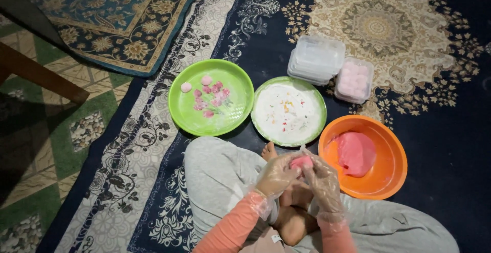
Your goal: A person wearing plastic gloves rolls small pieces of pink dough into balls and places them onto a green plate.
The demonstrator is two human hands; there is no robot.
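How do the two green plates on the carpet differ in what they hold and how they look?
The left green plate shows a bare green face with a flower print and holds a few small pink dough balls; the right green plate is coated white, seemingly with flour, with coloured specks and no balls. The left one looks slightly larger. Both are round, green-rimmed and lie flat.

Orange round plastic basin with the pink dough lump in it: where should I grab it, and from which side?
Likely best by the bare rim of the orange round plastic basin on its near right side, coming from above. The pink dough lump sits toward the far left inside, so that edge is clear. The left hand and right hand, both in clear plastic gloves, crowd the near left rim.
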